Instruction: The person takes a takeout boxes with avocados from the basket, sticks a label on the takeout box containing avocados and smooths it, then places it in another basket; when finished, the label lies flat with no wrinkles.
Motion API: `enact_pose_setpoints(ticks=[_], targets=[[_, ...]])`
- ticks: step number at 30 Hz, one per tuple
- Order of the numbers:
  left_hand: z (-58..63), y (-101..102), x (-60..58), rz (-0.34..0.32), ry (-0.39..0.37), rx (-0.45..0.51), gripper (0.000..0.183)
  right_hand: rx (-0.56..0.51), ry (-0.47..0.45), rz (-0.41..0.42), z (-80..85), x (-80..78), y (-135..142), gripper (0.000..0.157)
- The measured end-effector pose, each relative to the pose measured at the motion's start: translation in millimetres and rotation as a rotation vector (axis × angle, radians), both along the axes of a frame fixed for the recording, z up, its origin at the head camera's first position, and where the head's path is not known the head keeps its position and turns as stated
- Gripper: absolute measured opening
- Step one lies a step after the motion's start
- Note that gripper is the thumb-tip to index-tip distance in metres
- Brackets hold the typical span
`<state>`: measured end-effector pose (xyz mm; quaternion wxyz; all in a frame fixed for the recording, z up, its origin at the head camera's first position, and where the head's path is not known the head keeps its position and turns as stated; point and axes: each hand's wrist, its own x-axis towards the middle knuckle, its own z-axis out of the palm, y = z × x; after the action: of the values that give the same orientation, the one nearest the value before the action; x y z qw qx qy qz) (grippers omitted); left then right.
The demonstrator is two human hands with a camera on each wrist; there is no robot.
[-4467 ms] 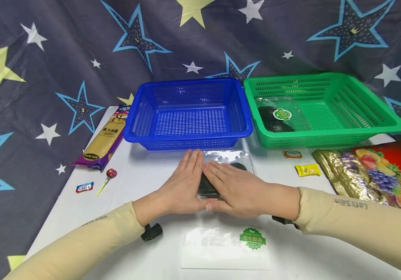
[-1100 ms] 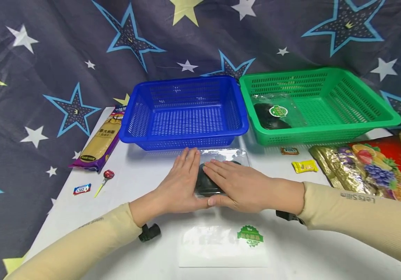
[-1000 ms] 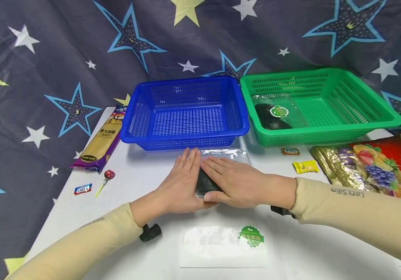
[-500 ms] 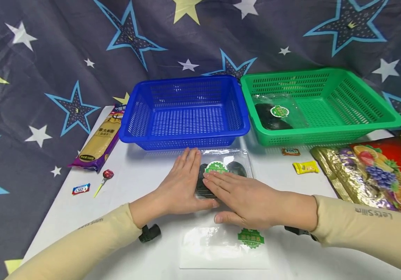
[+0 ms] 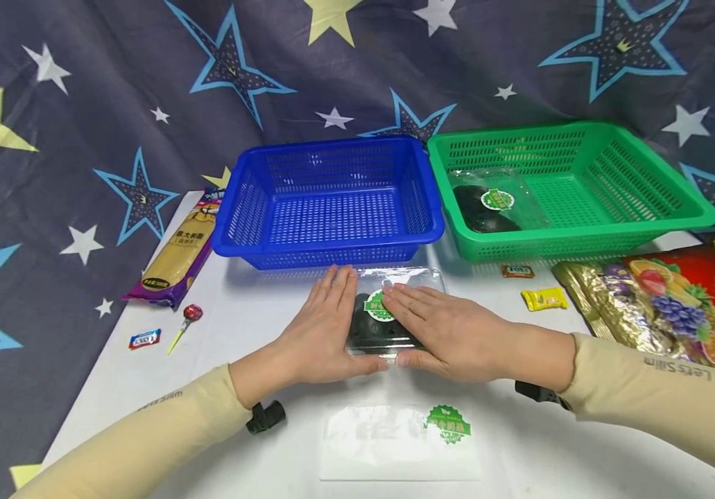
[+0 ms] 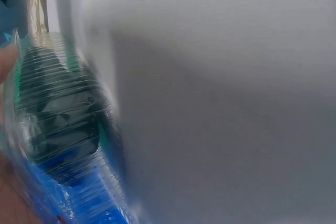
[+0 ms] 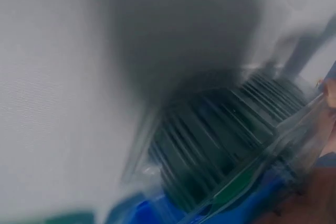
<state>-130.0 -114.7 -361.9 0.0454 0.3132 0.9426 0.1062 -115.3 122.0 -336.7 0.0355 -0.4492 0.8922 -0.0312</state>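
Observation:
A clear plastic clamshell box [image 5: 383,337] with dark contents lies on the table in front of the blue basket. On its lid is a round green and white label [image 5: 376,305], partly under the right fingers. My left hand [image 5: 320,339] lies along the box's left side, fingers straight, thumb at the front edge. With fingers extended, my right hand [image 5: 457,331] rests over the right part of the lid and hides it. Both thumb tips sit close together at the front. Each wrist view shows the ribbed box wall, [image 6: 63,108] on the left and blurred on the right.
Behind stand a blue basket [image 5: 329,246] and a green basket [image 5: 582,244] holding a similar box [image 5: 488,208]. A sticker sheet [image 5: 388,461] lies in front. Pasta pack [image 5: 182,253], lollipop [image 5: 192,312] and small candy [image 5: 145,338] are left; yellow candy [image 5: 544,298] and fruit bag [image 5: 675,305] right.
My right hand, which covered the label one second ago, has slid right across the lid, so the label and more of the box's front show. My left hand has stayed in place.

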Motion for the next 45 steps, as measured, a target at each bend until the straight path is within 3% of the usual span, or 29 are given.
enact_pose_setpoints(ticks=[16, 22, 33, 45], targets=[[1.2, 4.3, 0.4, -0.018, 0.014, -0.015, 0.124, 0.043, -0.026, 0.006, 3.5, -15.7, -28.3, 0.080], [4.2, 6.2, -0.4, -0.004, 0.000, -0.058, 0.123, 0.026, -0.002, 0.008, 1.9, -9.9, -18.0, 0.078], [5.5, 4.3, -0.3, 0.023, -0.028, -0.057, 0.126, -0.040, -0.032, 0.058, 1.9, 19.5, 9.0, 0.074], [3.5, 1.2, 1.1, -0.002, -0.027, -0.054, 0.125, -0.021, -0.067, 0.130, 4.5, 7.2, -17.8, 0.072]])
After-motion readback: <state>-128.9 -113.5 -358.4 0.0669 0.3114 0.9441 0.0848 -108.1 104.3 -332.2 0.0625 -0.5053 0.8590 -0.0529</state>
